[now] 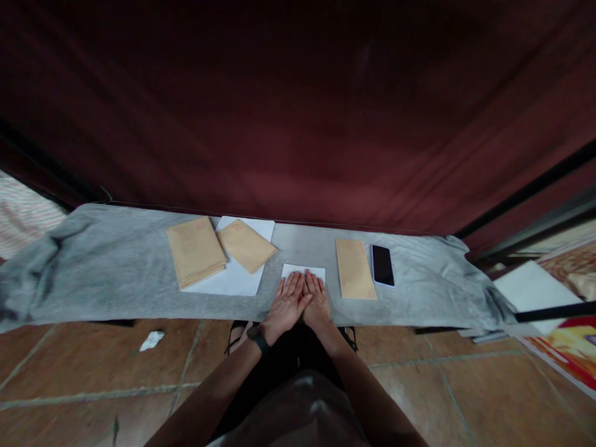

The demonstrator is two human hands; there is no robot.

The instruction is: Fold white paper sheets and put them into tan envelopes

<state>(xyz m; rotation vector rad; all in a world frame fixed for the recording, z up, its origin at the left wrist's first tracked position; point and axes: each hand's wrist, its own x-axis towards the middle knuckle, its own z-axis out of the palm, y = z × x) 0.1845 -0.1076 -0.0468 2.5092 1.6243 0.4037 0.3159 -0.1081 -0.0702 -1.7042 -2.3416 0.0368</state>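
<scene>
Both my hands lie flat, side by side, on a small white sheet of paper [305, 268] near the front edge of the cloth-covered table. My left hand [286, 303] has its fingers stretched forward, its thumb reaching across to my right hand. Pressed on the paper's right part, my right hand [317, 302] also has straight fingers. The paper's far edge shows beyond the fingertips; the rest is covered. To the right of my hands lies a brown envelope [356, 269]. Left of them, a single brown envelope [246, 245] rests on larger white paper [239, 279].
A stack of brown envelopes [195, 251] overlaps the white paper's left side. A phone [382, 266] lies at the right on the grey cloth [428, 279]. Behind the table hangs a dark red curtain [298, 155]. A white scrap [152, 340] is on the tiled floor.
</scene>
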